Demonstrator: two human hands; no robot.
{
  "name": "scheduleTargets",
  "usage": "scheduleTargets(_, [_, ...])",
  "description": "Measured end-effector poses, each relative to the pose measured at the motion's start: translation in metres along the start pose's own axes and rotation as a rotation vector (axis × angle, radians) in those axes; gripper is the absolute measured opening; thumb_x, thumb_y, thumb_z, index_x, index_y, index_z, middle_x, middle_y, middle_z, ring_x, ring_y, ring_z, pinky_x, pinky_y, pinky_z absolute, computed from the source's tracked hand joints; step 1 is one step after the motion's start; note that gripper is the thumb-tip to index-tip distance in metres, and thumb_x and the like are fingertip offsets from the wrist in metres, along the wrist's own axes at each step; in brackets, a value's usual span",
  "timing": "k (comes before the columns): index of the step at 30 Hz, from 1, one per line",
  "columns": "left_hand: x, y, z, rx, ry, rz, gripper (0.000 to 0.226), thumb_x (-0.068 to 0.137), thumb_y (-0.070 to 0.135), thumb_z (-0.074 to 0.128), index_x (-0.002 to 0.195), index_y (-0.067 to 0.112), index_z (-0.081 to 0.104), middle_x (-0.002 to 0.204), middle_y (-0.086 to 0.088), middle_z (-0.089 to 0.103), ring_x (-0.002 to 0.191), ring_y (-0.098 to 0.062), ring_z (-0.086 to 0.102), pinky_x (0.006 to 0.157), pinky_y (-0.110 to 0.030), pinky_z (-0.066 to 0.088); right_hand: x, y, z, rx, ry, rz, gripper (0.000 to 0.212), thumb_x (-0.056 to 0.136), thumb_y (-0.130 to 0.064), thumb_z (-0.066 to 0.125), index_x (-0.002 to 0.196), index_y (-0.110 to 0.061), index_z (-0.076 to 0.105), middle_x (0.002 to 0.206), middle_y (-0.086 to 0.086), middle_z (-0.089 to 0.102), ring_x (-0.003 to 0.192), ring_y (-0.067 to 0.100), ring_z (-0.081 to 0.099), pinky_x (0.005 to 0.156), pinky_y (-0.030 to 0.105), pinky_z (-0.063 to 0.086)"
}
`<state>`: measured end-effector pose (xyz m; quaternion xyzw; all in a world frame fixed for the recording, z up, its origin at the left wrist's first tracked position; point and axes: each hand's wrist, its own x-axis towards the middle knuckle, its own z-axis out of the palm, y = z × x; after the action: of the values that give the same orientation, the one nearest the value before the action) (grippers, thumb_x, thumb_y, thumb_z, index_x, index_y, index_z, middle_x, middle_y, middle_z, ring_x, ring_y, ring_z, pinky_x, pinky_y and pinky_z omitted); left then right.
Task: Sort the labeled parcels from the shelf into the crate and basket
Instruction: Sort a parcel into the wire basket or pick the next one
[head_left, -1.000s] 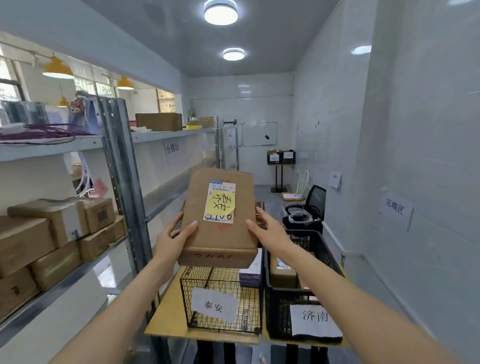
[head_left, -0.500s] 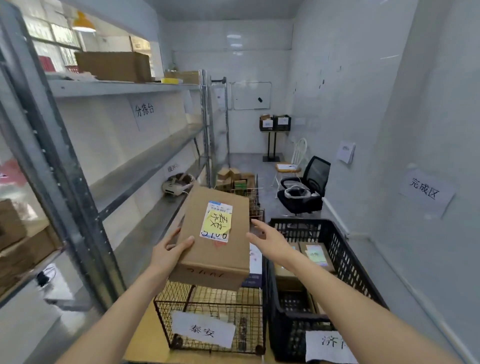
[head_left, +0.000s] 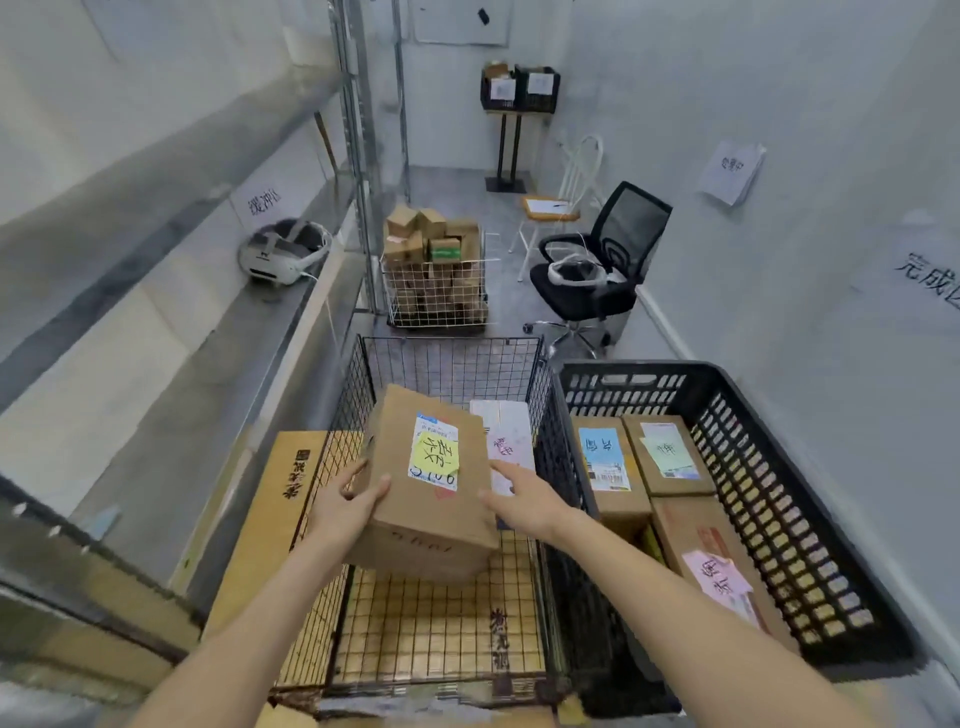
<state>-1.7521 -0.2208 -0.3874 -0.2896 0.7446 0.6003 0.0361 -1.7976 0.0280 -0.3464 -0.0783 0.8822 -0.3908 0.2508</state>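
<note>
You stand over two bins set side by side on a wooden surface (head_left: 270, 519), with the shelf (head_left: 171, 322) running along your left. The black plastic crate (head_left: 769, 499) sits to your right and already carries several labelled parcels, laid flat with their notes facing up so each can be read at a glance. The wire basket (head_left: 452, 364) lies directly under your hands; its mesh floor is mostly bare toward you, and one white-topped parcel with a pink note (head_left: 506, 441) lies against its far side.

The box (head_left: 431, 483) you carry hangs inside the basket's outline, tilted, with its yellow note turned up toward you. That tilt and position suggest you have read the note and judged that this one belongs in the basket, not the crate. It has not yet settled on the mesh, as far as the view shows; its lower edge appears to hang clear.

Your left hand (head_left: 345, 506) grips the box's left near corner: the thumb lies across the top face, and the other fingers curl down the side and under it, out of sight. Your right hand (head_left: 524, 501) lies along the box's right edge with its fingers straight and relaxed, steadying, not clamping. So the box sits between your two hands, borne mainly by the left, and held squarely enough to lower flat beside the white-topped parcel.
</note>
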Motion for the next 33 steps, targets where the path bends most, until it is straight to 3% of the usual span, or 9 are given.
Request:
scheduleTargets(6, [0.062,-0.033,0.023,0.014,0.002,-0.085,0.061,0.091,0.043,0.070,0.147,0.041,0.046,0.122,-0.005,0.061,0.101,-0.021,0.056,0.085,-0.044,0.048,0.056,0.028,0.019,-0.013,-0.082,0.089,0.060,0.099,-0.033,0.061,0.154,-0.023,0.039,0.152,0.000,0.048,0.135,0.022,0.049,0.112,0.035,0.040])
scheduleTargets(10, [0.093,-0.043,0.035,-0.076,0.026,-0.135,0.056,0.096,0.039,0.064,0.148,0.038,0.045,0.104,0.006,0.058,0.092,-0.015,0.053,0.082,-0.041,0.045,0.094,0.055,0.041,-0.100,-0.163,0.127,0.093,0.079,-0.053,0.076,0.155,-0.024,0.032,0.152,-0.001,0.043,0.135,0.024,0.048,0.113,0.044,0.042])
scheduleTargets(13, [0.123,-0.052,0.036,-0.096,0.024,-0.164,0.055,0.096,0.043,0.062,0.148,0.041,0.044,0.132,-0.002,0.056,0.109,-0.022,0.054,0.094,-0.048,0.046,0.120,0.069,0.058,-0.255,-0.175,0.080,0.111,0.078,-0.058,0.076,0.161,-0.031,0.008,0.162,-0.004,0.021,0.146,0.024,0.031,0.118,0.048,0.034])
scheduleTargets(16, [0.146,-0.064,0.044,-0.044,0.020,-0.177,0.054,0.102,0.043,0.051,0.153,0.037,0.037,0.147,-0.002,0.045,0.130,-0.028,0.046,0.108,-0.057,0.041,0.142,0.083,0.076,-0.313,-0.077,0.018,0.109,0.079,-0.065,0.070,0.160,-0.037,0.002,0.167,-0.008,0.011,0.148,0.023,0.028,0.118,0.047,0.034])
scheduleTargets(20, [0.157,-0.074,0.055,0.074,-0.019,-0.017,0.054,0.106,0.034,0.045,0.157,0.037,0.027,0.146,0.001,0.050,0.119,-0.018,0.051,0.094,-0.040,0.048,0.163,0.092,0.093,-0.479,0.015,-0.066,0.105,0.080,-0.069,0.067,0.159,-0.032,0.009,0.165,0.000,0.010,0.145,0.027,0.027,0.119,0.042,0.030])
scheduleTargets(22, [0.159,-0.084,0.056,0.245,0.006,0.101,0.063,0.103,0.031,0.054,0.158,0.036,0.024,0.151,0.003,0.047,0.129,-0.020,0.050,0.101,-0.041,0.047,0.169,0.097,0.098,-0.543,0.023,-0.071,0.109,0.076,-0.073,0.068,0.158,-0.034,0.007,0.167,0.004,0.001,0.150,0.029,0.015,0.123,0.044,0.021])
scheduleTargets(26, [0.153,-0.113,0.056,0.622,-0.058,0.329,0.104,0.085,0.056,0.072,0.162,0.030,0.007,0.167,0.014,0.001,0.153,-0.006,0.003,0.124,-0.036,0.011,0.173,0.106,0.115,-0.618,0.057,-0.075,0.108,0.080,-0.075,0.062,0.160,-0.038,-0.002,0.168,0.010,-0.016,0.155,0.025,-0.012,0.126,0.042,0.001])
scheduleTargets(29, [0.153,-0.126,0.053,0.803,-0.148,0.366,0.120,0.077,0.063,0.075,0.161,0.032,-0.005,0.163,0.016,-0.013,0.151,-0.003,-0.007,0.125,-0.036,0.006,0.178,0.106,0.118,-0.579,0.128,-0.068,0.100,0.085,-0.074,0.057,0.161,-0.037,0.002,0.169,0.008,-0.010,0.156,0.025,-0.008,0.125,0.040,-0.001])
scheduleTargets(33, [0.169,-0.125,0.058,0.866,-0.089,0.399,0.109,0.083,0.046,0.077,0.163,0.025,0.006,0.170,0.006,0.000,0.156,-0.013,0.001,0.126,-0.044,0.021,0.183,0.108,0.114,-0.586,0.185,-0.085,0.089,0.090,-0.068,0.056,0.160,-0.037,0.011,0.169,0.007,0.006,0.154,0.025,0.009,0.124,0.040,0.009])
